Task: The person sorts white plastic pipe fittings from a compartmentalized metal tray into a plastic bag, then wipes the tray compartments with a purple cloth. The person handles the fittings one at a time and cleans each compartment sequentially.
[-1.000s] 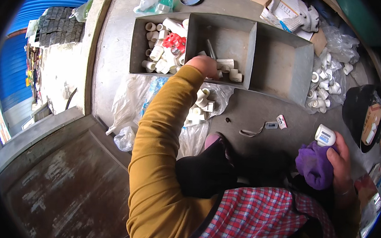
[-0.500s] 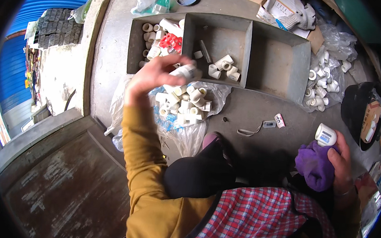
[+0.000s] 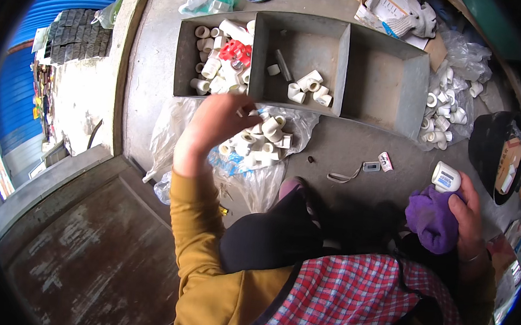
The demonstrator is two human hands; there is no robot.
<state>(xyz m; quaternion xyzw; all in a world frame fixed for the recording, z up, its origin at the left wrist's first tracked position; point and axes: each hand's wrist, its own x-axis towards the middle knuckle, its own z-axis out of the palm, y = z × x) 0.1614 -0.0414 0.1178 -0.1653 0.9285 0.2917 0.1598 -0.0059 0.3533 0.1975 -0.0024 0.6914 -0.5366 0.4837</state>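
Observation:
My left hand point(image 3: 216, 125) hovers over a pile of white plastic pipe fittings point(image 3: 267, 148) lying on a clear plastic bag point(image 3: 249, 189). Its thumb and bent forefinger stand apart, and no fitting shows between them; the other fingers are partly hidden. On the right, my right hand point(image 3: 467, 207) grips a purple cloth point(image 3: 430, 219) together with a white pipe fitting point(image 3: 446, 177) bearing a printed label. Beyond my left hand, the left compartment of a grey metal tray point(image 3: 344, 69) holds many white fittings point(image 3: 211, 68) and some red pieces point(image 3: 235, 52).
The tray's middle compartment contains several white fittings point(image 3: 310, 87) and a dark rod point(image 3: 283, 66). More fittings point(image 3: 442, 115) lie in a bag at right, beside a black container point(image 3: 490, 154). A small strapped device point(image 3: 371, 166) rests on the floor. A wooden panel point(image 3: 92, 235) stands at left.
My left hand has moved down and left from the tray's near edge, and the white fitting it held no longer shows in it. My right hand stays nearly still with the cloth and fitting.

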